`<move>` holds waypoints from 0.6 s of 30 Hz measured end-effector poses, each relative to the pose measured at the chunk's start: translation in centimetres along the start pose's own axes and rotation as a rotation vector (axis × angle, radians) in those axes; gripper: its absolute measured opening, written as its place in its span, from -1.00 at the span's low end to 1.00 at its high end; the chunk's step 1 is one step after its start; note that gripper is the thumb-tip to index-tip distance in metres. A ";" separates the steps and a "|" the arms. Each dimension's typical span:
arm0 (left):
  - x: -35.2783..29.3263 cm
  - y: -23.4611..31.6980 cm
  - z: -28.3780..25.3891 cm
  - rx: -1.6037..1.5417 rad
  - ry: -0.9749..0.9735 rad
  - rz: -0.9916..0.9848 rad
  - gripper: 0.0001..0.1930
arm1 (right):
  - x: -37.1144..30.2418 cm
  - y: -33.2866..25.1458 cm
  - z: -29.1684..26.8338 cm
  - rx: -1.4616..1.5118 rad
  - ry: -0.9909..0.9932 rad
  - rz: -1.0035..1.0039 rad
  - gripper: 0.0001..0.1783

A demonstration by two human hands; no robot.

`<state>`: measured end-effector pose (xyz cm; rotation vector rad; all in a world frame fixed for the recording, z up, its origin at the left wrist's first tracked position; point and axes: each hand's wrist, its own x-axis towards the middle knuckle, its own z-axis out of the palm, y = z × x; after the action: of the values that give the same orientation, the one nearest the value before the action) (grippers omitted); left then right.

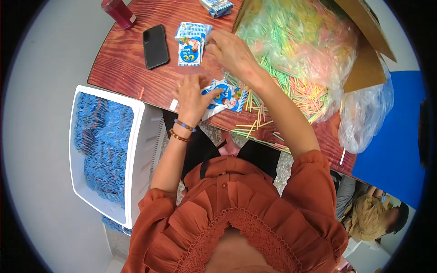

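My left hand [192, 96], with bead bracelets on its wrist, is low over the table's near edge. Its fingers are apart, and the thumb reaches onto a few blue-and-white sachets [232, 96] that lie overlapped. Farther away, my right hand [236, 54] has its fingertips at the right edge of a small stack of matching sachets [189, 49]. Those fingers are loosely bent, and nothing shows held in them. Thin pastel sticks [305, 93] spill over the table to the right of both hands, some beside the loose sachets.
An open cardboard box [366, 75] with a clear plastic bag [291, 32] of sticks stands at right. A black phone [155, 47], a red bottle [119, 13] and a small blue-white box [216, 7] are behind. A white bin [136, 136] of blue packets is left; another person [368, 218] sits lower right.
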<state>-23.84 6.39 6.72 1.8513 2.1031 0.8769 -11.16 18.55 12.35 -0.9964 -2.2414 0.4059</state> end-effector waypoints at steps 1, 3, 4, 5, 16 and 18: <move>-0.5 0.5 0.5 -0.001 0.003 0.038 -0.55 | -1.7 -0.1 -0.8 0.002 0.005 0.006 -0.79; -1.3 1.6 2.0 -0.010 -0.005 0.093 -0.60 | -5.7 0.3 -2.6 0.082 0.005 0.058 -0.78; -1.7 1.6 2.7 0.024 0.054 0.104 -0.65 | -7.5 0.6 -3.3 0.083 0.011 0.064 -0.78; -1.9 2.0 3.1 0.054 0.110 0.124 -0.70 | -9.3 1.0 -4.1 0.118 0.006 0.121 -0.76; -4.3 8.8 1.6 -0.920 -0.203 -0.046 -0.91 | -18.1 3.6 -8.3 0.668 -0.007 0.511 -0.40; -4.9 10.3 1.4 -1.002 -0.219 -0.060 -0.92 | -18.9 4.5 -8.0 0.927 0.011 0.571 -0.43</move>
<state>-13.59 2.52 10.14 1.2425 1.1884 1.3004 6.15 7.55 7.86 -1.0483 -1.4065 1.4992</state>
